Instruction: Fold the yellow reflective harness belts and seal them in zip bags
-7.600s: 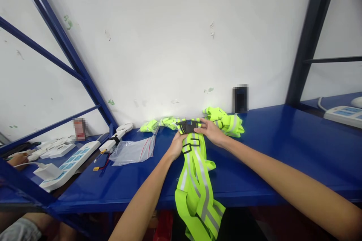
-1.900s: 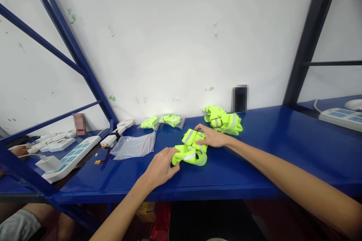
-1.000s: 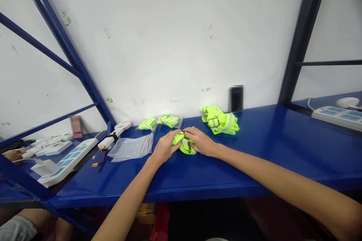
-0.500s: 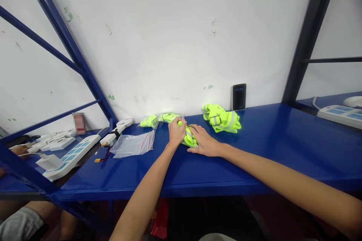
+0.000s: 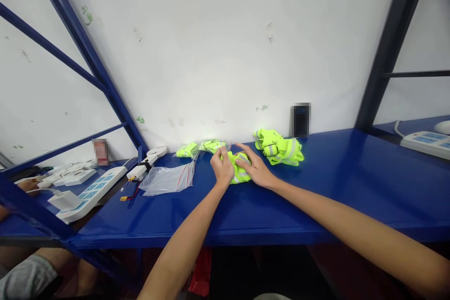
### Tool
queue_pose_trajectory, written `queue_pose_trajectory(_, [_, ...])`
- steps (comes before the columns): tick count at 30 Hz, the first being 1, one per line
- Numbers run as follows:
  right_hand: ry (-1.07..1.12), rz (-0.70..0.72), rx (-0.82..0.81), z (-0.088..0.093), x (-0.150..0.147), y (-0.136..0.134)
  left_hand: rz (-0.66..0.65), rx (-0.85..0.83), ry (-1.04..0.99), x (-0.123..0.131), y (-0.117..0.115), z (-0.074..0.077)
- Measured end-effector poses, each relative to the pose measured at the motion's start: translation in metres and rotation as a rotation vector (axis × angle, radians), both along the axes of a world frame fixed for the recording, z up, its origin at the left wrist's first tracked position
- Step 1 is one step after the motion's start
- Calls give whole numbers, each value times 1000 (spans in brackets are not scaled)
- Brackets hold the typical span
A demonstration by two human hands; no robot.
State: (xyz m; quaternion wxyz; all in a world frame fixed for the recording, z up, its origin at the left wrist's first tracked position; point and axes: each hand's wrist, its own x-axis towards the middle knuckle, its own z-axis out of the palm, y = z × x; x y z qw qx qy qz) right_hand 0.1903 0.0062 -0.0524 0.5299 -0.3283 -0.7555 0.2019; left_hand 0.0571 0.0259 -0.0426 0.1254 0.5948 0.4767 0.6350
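A folded bundle of reflective strap (image 5: 240,176), bright yellow-green with silver-grey stripes, is between my two hands just above or on the blue table. My left hand (image 5: 222,168) is closed on the bundle's left end, its fingers curled. From the right, my right hand (image 5: 259,168) grips it, thumb across the near face and fingers reaching along the far side. Behind my hands lie more reflective straps in a clear bag (image 5: 212,145) and another bagged strap (image 5: 187,150). A loose, tangled reflective strap (image 5: 281,149) with a buckle lies to the right.
A clear zip bag (image 5: 168,179) lies left on the blue table (image 5: 337,183), beside a white handheld fan (image 5: 156,152) and a wired connector (image 5: 125,198). A blurred dark device (image 5: 300,121) leans on the wall. Power strips (image 5: 93,194) sit leftward and rightward; another person's leg shows lower left.
My right hand has lifted from lying flat beside the bundle and now curls around it with the thumb on top. The bundle shows more of its face. The view has shifted slightly.
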Motion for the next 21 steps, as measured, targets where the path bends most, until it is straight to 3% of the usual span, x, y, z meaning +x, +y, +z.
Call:
queue_pose_trajectory(4, [40,-64,39,-3,-10,5,22,17,15,1,-3,0])
queue_pose_trajectory(9, [-173,-170,242,-7,-11,16,-31,-43,-8,-6,2,0])
queue_pose_trajectory(17, [-419,-67,449,0,4,14,-591,-344,-37,-25,12,11])
queue_pose_trajectory(21, [-492,-21,488,-1,6,10,-741,-499,-96,-31,9,15])
